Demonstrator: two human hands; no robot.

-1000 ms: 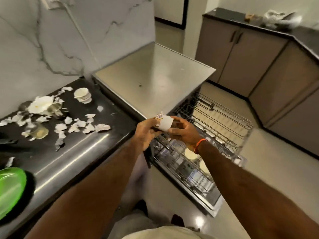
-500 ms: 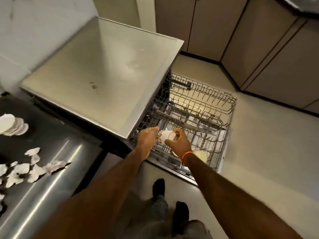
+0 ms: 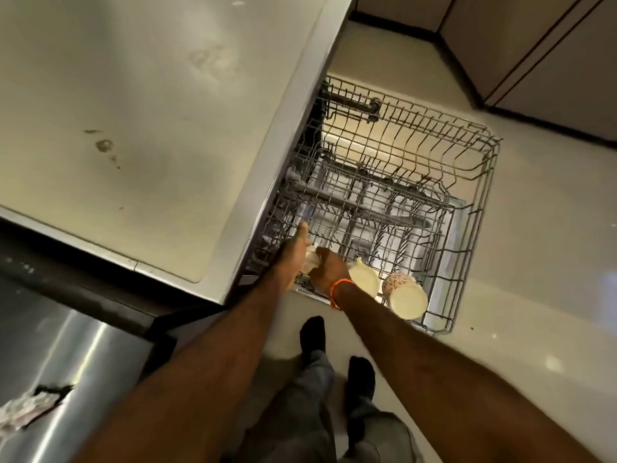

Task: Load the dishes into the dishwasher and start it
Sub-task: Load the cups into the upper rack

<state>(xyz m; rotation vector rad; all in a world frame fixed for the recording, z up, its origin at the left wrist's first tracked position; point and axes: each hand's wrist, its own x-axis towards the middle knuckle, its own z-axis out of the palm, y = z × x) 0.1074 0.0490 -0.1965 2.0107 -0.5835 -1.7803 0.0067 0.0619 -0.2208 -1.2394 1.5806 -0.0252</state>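
Both hands are reaching down together into the near left corner of the pulled-out dishwasher rack (image 3: 474,202), holding a small white cup (image 3: 312,262) between them. The right hand (image 3: 329,270), with an orange band (image 3: 337,292) on its wrist, is gripping the cup with its fingers curled over it, so most of the cup is lying hidden; only a pale, blurred sliver is showing between the two hands. The left hand (image 3: 293,259) is pressing against the cup's other side with its fingers stretched forward, one fingertip pointing up along the rack wires. Just right of the right hand, two more cups are already sitting in the rack's front row: a plain cream cup (image 3: 364,279), touching or nearly touching the hand, and beside it a patterned cup (image 3: 404,295) lying tilted with its pale base facing the camera. The rest of the wire rack is standing open above the pale floor (image 3: 534,262). The steel top of the dishwasher (image 3: 150,111) is filling the upper left, and a dark bench (image 3: 66,355) is lying at the lower left with a crumpled white scrap (image 3: 26,411) on it. The person's dark socked feet (image 3: 314,335) are standing on the floor below the rack.
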